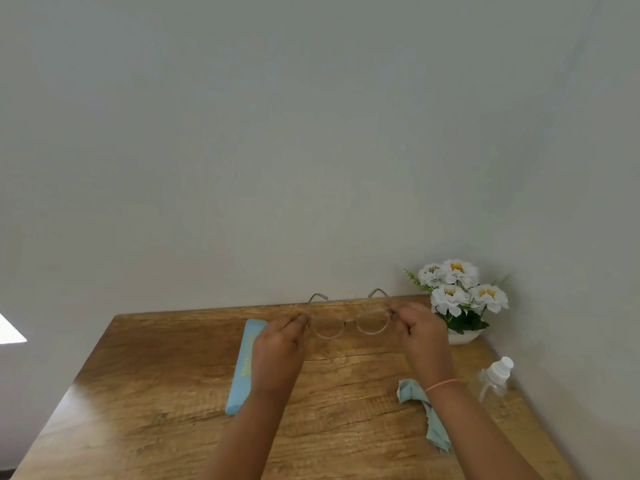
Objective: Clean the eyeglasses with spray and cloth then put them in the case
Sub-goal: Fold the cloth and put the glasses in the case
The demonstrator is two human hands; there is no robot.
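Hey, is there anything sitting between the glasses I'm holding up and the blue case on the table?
Nothing visible blocks the way. Both hands, left hand and right hand, hold the eyeglasses above the table; the blue case lies just beside and below the left hand, partly hidden behind it.

A light blue soft fabric case [244, 365] with yellow print, a pale teal crumpled cloth [420, 407], and white-and-yellow artificial flowers [457, 289] stand out against the brown wood-grain bench [156, 393].

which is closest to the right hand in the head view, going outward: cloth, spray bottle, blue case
From the right hand:
1. Cloth, on the table just below the wrist.
2. Spray bottle, toward the table's right edge.
3. Blue case, farthest, on the left beyond the left hand.
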